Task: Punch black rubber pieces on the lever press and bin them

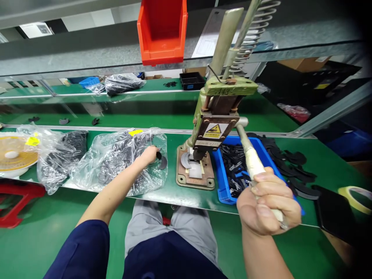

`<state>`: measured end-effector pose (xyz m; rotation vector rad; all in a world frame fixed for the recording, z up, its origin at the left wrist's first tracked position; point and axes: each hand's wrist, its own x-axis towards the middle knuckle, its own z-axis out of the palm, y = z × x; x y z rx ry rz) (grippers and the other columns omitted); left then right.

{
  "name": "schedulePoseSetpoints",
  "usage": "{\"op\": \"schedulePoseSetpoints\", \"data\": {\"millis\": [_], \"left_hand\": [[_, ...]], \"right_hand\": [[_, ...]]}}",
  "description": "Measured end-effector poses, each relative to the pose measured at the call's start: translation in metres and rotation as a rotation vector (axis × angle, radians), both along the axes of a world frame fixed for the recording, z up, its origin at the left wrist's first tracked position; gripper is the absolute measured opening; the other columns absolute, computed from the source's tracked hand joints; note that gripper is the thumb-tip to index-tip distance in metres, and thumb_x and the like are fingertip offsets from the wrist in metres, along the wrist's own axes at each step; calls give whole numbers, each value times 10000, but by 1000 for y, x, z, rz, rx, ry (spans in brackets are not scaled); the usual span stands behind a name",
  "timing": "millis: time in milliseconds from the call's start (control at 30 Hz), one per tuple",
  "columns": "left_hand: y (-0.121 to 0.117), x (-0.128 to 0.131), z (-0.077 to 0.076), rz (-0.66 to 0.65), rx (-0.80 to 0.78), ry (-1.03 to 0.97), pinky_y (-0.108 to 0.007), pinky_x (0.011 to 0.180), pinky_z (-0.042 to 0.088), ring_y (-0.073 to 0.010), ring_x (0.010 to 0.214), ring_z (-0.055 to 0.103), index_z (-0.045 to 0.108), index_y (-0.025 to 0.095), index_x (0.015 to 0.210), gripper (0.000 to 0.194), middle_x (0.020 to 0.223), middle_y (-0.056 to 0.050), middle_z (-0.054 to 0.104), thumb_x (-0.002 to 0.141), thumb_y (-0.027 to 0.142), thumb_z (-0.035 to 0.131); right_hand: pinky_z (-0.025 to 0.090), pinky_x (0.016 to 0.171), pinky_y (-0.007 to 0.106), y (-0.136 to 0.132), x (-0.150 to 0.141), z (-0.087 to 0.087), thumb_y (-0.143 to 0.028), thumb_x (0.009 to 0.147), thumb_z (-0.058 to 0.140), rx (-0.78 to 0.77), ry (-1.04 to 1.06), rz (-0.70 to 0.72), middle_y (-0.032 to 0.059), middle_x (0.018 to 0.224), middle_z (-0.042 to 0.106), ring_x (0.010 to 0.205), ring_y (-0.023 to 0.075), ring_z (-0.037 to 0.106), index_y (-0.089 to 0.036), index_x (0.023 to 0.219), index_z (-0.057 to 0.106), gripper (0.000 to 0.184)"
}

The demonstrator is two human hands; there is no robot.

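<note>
My right hand [269, 203] is wrapped round the white-taped lever handle [253, 161] of a green hand press [216, 128]. On the press base [181, 179], a grey curved piece [185, 160] lies under the ram, beside a flat metal plate [195, 170]. Over a clear plastic bag [116, 155] of dark parts, my left hand [149, 155] has its fingers closed at a small black part [159, 155]; the fingertips partly hide it. Just beyond them lies a dark curved piece [163, 163] on the bag's edge.
Right of the press stands a blue bin [222, 190] full of small black parts, with black curved pieces [302, 170] past it. A second bag [69, 151] and a fan [17, 155] are at left. An orange bin [162, 56] hangs overhead. Yellow tape [348, 197] lies far right.
</note>
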<state>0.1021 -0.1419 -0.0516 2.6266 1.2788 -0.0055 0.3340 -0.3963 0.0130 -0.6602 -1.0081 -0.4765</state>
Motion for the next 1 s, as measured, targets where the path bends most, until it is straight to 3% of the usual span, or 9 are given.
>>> {"op": "schedulePoseSetpoints", "data": {"millis": [133,333,500,567,700,867,933,1000], "left_hand": [[1,-8,10,-62,36,121,-267,917,503,-211,963,667,765,160,1022,326,1026,-116,706,783,44,575],[-4,-6,17,-166,44,296,-267,864,501,-217,953,657,718,212,1199,436,1042,-119,645,828,67,538],[0,-3,27,-127,29,282,-244,800,485,-200,933,651,721,191,1086,353,1059,-102,634,772,67,618],[0,-4,34,-69,6,237,-246,753,477,-198,882,652,706,174,979,257,964,-79,653,750,72,647],[-6,2,45,113,-128,-76,-242,656,459,-162,712,622,629,164,834,141,713,-7,625,735,70,664],[-37,43,41,268,-731,-747,-206,553,476,-94,549,594,607,138,907,238,660,23,626,718,94,744],[-51,65,37,330,-904,-868,-199,538,495,-88,539,604,611,124,878,258,661,12,638,693,104,789],[-61,84,33,369,-979,-900,-194,534,518,-86,538,610,604,115,818,262,644,10,636,665,86,815]], "right_hand": [[503,815,470,-1,0,-1,-252,652,571,-7,2,3,-26,577,498,625,164,548,-210,571,398,195],[498,829,483,-1,1,-3,-252,649,578,5,4,17,-21,593,523,642,174,556,-213,584,438,159],[492,869,498,-4,0,-2,-233,658,578,-22,5,35,-22,613,540,678,181,569,-214,590,466,133],[492,871,495,-5,-1,-2,-233,663,581,-30,5,39,-22,621,544,684,178,570,-212,589,466,139],[484,898,493,-4,-1,-2,-249,688,594,-39,24,38,-26,638,550,716,177,579,-212,591,451,176],[479,905,483,-4,0,-4,-260,699,587,-59,13,30,-39,633,539,722,170,572,-219,600,445,178],[480,907,490,-6,1,-4,-274,716,589,-84,-4,28,-41,638,540,720,170,568,-224,610,456,178],[480,909,507,-10,3,-4,-276,725,593,-122,-22,32,-38,650,549,729,176,569,-229,629,475,159]]}}
